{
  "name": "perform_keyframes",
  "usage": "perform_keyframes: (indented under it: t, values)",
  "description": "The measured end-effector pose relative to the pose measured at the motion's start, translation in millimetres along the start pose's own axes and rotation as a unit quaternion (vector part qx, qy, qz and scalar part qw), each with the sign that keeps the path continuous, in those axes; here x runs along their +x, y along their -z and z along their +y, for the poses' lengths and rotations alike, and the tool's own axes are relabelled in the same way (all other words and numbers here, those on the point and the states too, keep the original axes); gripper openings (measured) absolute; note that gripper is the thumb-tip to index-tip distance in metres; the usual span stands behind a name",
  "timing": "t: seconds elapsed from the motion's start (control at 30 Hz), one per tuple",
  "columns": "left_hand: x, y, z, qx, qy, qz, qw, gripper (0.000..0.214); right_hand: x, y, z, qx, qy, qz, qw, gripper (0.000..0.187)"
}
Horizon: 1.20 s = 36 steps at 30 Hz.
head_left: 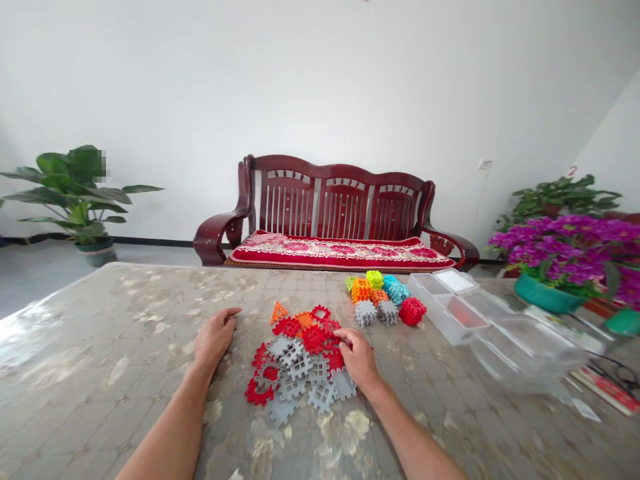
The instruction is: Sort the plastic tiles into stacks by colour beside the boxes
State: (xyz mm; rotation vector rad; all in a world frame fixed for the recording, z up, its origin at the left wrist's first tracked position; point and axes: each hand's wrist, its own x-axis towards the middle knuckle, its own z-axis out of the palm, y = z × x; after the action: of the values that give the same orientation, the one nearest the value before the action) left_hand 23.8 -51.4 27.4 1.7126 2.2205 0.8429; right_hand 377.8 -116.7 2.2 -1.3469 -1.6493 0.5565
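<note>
A loose pile of flat interlocking plastic tiles lies on the table in front of me, with grey tiles (pixel 299 365) towards the near side and red tiles (pixel 313 339) mostly behind them. An orange triangle tile (pixel 279 312) sits at the far left of the pile. My right hand (pixel 361 360) is at the pile's right edge, thumb and index finger bent around a red tile (pixel 331 327); its other fingers are partly hidden. Left of the pile, my left hand (pixel 215 339) rests on the tabletop with its fingers stretched out and nothing in them.
Beyond the pile stand stacked tiles sorted by colour, including orange stacks (pixel 361 291), grey stacks (pixel 365 313) and a red stack (pixel 413 311). Clear plastic boxes (pixel 525 353), glasses (pixel 617 373) and a purple flower pot (pixel 550 293) occupy the right side. A wooden bench (pixel 343 200) stands behind the table.
</note>
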Motion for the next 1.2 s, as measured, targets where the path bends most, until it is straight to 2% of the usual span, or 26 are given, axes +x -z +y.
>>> perform_keyframes:
  t: [0.2,0.33,0.57,0.73,0.83,0.93,1.07,1.2]
  values:
    - [-15.0,-5.8,10.5,0.072,-0.026,0.005,0.997,0.04,1.7,-2.2,-0.7,-0.002,0.029,0.01,1.0,0.042]
    - [-23.4,-7.0,13.7,0.071,-0.032,0.01,0.997,0.04,-1.5,-0.7,-6.1,-0.022,0.026,0.014,0.999,0.043]
    - [-21.1,-5.1,11.6,0.064,-0.021,-0.008,0.998,0.042,-10.9,2.4,-17.5,-0.04,0.065,0.015,0.997,0.038]
    - [-26.3,-3.8,15.3,0.076,-0.043,0.0,0.996,0.039,-9.5,4.4,-11.6,-0.036,0.058,0.074,0.995,0.041]
    - [-28.1,-4.2,16.3,0.081,-0.042,0.004,0.996,0.04,-7.8,7.9,-2.6,-0.045,0.047,0.121,0.99,0.041]
    - [-28.9,-4.9,16.8,0.083,-0.036,0.006,0.996,0.04,-7.3,11.0,4.2,-0.065,0.038,0.143,0.987,0.039]
    - [-30.2,-4.3,19.1,0.088,-0.04,0.009,0.995,0.04,-7.2,11.3,6.2,-0.096,0.026,0.128,0.987,0.038]
    - [-31.6,-2.9,22.0,0.097,-0.044,-0.003,0.994,0.04,-7.2,8.8,2.2,-0.142,0.014,0.082,0.986,0.037]
